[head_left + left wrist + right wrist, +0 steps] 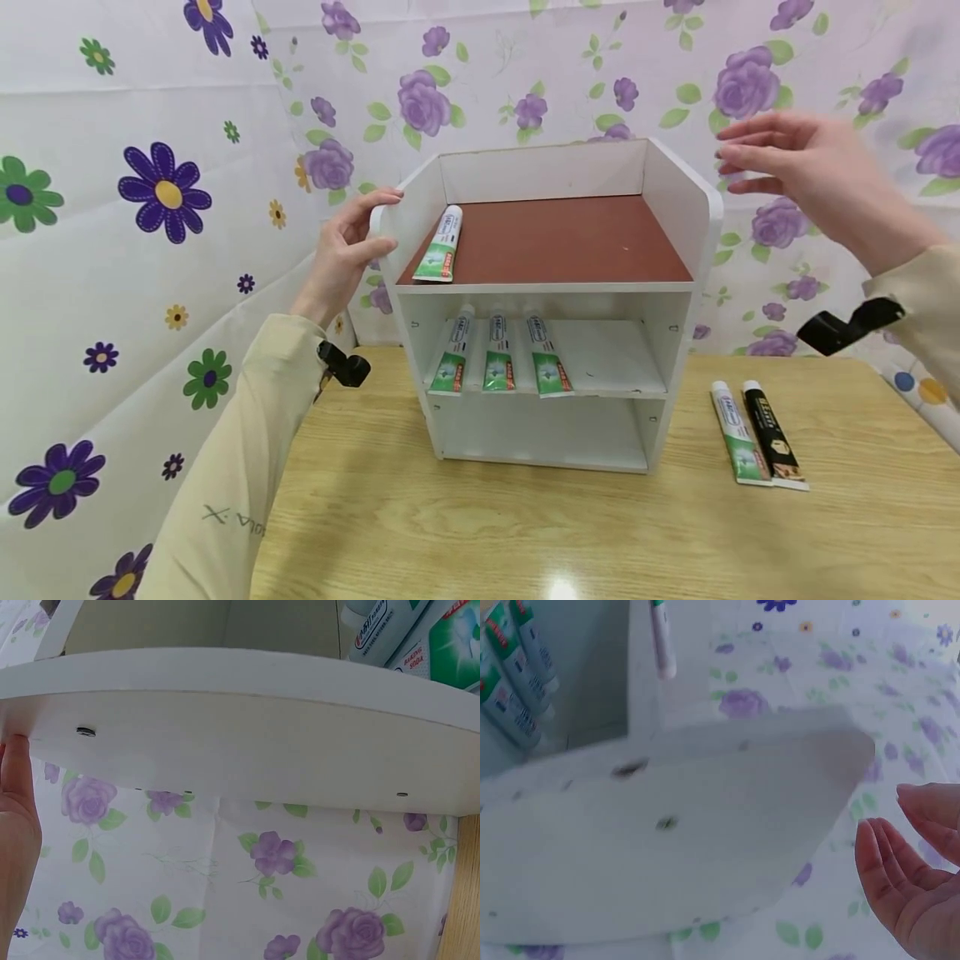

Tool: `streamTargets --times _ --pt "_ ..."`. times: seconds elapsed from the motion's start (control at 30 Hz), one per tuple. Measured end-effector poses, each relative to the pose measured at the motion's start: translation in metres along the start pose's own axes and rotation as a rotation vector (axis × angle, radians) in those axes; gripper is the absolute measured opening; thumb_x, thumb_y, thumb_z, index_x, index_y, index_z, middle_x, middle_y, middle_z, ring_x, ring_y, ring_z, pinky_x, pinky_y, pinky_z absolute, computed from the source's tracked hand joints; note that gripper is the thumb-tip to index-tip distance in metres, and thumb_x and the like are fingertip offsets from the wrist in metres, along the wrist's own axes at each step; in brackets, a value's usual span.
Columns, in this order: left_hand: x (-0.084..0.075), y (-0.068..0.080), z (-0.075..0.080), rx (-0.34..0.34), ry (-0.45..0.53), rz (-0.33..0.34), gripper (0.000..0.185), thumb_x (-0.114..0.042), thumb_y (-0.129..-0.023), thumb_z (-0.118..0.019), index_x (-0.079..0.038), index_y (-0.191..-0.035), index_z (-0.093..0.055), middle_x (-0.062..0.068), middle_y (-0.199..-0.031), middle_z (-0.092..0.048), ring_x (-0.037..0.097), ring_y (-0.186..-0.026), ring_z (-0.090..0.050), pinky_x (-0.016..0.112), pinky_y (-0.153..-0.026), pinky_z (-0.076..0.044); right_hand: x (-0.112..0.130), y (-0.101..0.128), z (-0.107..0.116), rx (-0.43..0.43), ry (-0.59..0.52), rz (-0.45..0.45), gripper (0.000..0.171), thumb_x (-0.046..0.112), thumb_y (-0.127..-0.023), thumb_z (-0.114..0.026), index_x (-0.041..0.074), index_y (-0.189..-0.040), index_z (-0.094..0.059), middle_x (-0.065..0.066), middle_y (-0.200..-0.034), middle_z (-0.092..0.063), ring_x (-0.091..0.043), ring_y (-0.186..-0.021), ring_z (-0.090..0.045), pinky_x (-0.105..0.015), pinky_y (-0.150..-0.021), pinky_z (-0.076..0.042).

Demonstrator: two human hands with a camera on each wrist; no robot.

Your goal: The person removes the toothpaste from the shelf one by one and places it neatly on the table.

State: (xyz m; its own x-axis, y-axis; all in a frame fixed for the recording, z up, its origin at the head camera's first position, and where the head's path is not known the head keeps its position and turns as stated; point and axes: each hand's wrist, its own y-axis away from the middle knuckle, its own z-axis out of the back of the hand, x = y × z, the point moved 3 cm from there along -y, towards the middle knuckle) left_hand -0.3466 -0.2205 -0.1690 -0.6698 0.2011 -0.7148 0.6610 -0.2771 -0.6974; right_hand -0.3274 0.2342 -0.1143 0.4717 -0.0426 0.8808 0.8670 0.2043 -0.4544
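Note:
A white shelf unit [678,208] with a brown top board stands on the wooden table. One green-and-white toothpaste tube [440,244] lies on the top board at its left. Three more tubes [497,354] lie side by side on the middle shelf. My left hand [378,223] grips the upper edge of the unit's left wall [240,735], fingers over the top and thumb on the outside. My right hand [738,158] hovers open beside the unit's upper right corner, apart from it. Its fingers [877,862] are spread next to the right wall [667,840].
A green-and-white tube [737,433] and a black tube [772,433] lie side by side on the table [480,525] to the right of the unit. The bottom shelf holds nothing. Flowered cloth hangs close behind and on the left.

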Motion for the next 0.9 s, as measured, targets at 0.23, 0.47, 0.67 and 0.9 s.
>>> streamTargets --times 0.23,0.47,0.67,0.9 --pt "0.001 0.001 -0.001 -0.006 0.0 0.001 0.042 0.014 -0.078 -0.055 -0.003 -0.115 -0.058 0.014 -0.13 -0.042 0.022 -0.125 -0.03 0.033 -0.093 -0.032 0.024 -0.011 -0.031 0.002 0.06 0.028 0.036 0.008 -0.08 -0.068 -0.002 -0.113 -0.058 -0.011 -0.103 -0.058 -0.02 -0.088 -0.056 -0.021 -0.071 -0.047" --pt "0.0 0.001 -0.001 -0.005 -0.01 -0.005 0.042 0.015 -0.077 -0.055 -0.004 -0.114 -0.059 0.015 -0.13 -0.042 0.019 -0.126 -0.028 0.031 -0.095 -0.03 0.027 -0.024 -0.063 0.039 0.037 0.033 0.033 0.009 -0.078 -0.069 0.001 -0.109 -0.061 -0.01 -0.1 -0.059 -0.019 -0.088 -0.055 -0.022 -0.068 -0.048" --pt "0.0 0.002 0.001 -0.011 -0.011 0.004 0.042 0.013 -0.077 -0.055 -0.004 -0.115 -0.059 0.014 -0.131 -0.041 0.022 -0.124 -0.031 0.032 -0.093 -0.032 0.023 -0.037 -0.093 0.071 0.1 0.009 0.032 0.015 -0.079 -0.07 0.005 -0.108 -0.062 -0.009 -0.106 -0.056 -0.019 -0.088 -0.054 -0.023 -0.069 -0.047" --pt "0.0 0.001 0.0 -0.002 -0.003 0.017 0.043 0.014 -0.077 -0.054 -0.004 -0.116 -0.058 0.014 -0.131 -0.041 0.024 -0.123 -0.031 0.032 -0.092 -0.034 0.006 -0.054 -0.118 0.106 0.129 -0.068 0.028 0.014 -0.081 -0.068 0.006 -0.107 -0.062 -0.009 -0.1 -0.058 -0.019 -0.084 -0.055 -0.026 -0.068 -0.048"
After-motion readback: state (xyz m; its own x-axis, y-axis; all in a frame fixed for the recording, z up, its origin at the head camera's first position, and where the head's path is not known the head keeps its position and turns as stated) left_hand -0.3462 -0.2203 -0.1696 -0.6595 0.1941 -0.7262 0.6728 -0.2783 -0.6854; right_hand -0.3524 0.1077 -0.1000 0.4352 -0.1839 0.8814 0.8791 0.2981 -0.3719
